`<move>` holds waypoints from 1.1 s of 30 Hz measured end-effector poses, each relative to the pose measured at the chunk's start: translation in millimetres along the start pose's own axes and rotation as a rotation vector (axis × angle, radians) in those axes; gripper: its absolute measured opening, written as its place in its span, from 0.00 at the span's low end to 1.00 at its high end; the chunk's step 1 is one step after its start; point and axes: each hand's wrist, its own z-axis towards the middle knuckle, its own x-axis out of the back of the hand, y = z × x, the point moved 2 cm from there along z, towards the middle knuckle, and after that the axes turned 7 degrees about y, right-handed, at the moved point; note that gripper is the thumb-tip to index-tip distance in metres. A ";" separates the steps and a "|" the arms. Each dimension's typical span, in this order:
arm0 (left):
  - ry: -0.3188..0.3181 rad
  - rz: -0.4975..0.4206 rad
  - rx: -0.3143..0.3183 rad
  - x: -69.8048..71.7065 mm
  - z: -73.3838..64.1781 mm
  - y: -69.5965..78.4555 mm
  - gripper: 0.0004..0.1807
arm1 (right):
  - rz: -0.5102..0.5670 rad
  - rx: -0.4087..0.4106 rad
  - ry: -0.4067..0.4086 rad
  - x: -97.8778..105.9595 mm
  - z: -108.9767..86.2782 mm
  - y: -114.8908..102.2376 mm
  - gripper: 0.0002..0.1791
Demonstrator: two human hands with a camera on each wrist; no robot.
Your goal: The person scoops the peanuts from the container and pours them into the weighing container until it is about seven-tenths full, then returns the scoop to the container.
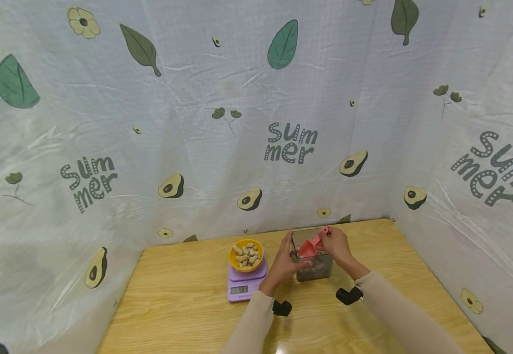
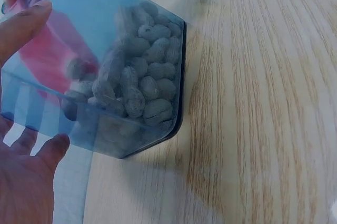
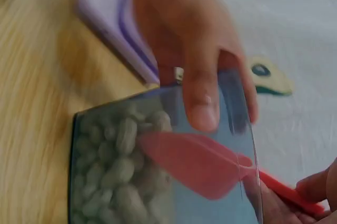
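Note:
A clear, grey-tinted square container (image 1: 320, 269) stands on the table with unshelled peanuts (image 2: 152, 71) in its lower part. My left hand (image 1: 284, 264) grips its left side, thumb across the near wall and fingers along the other side. With my right hand (image 1: 335, 244) I pinch the handle of a red scoop (image 1: 308, 249). The scoop's bowl is inside the container, its tip against the peanuts in the right wrist view. Left of my hands, a yellow bowl (image 1: 231, 256) of peanuts sits on a purple kitchen scale (image 1: 234, 280), whose display seems to read 581.
The wooden table (image 1: 172, 295) runs up to a white curtain (image 1: 221, 162) printed with avocados, leaves and "summer". The curtain hangs behind the table and along both sides. A black wrist camera (image 1: 349, 296) is strapped to my right wrist, another camera (image 1: 282, 308) to my left.

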 end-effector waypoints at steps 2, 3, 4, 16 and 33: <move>-0.001 0.006 -0.005 -0.8 -0.1 -1.0 0.59 | -0.062 0.060 -0.025 -3.1 -1.8 -2.0 0.14; 0.000 0.006 -0.007 -1.3 -0.1 -1.6 0.59 | -0.052 0.057 -0.037 -4.4 -2.2 -2.0 0.14; 0.003 0.005 -0.011 -1.5 0.4 -1.9 0.59 | -0.017 0.034 -0.041 -5.4 -1.9 -2.3 0.15; -0.007 0.002 -0.007 0.6 -0.7 1.0 0.58 | 0.366 -0.256 -0.012 2.7 0.6 3.2 0.23; -0.011 0.037 -0.001 0.9 -2.8 3.5 0.59 | 0.727 -0.429 0.041 11.4 -1.2 6.2 0.25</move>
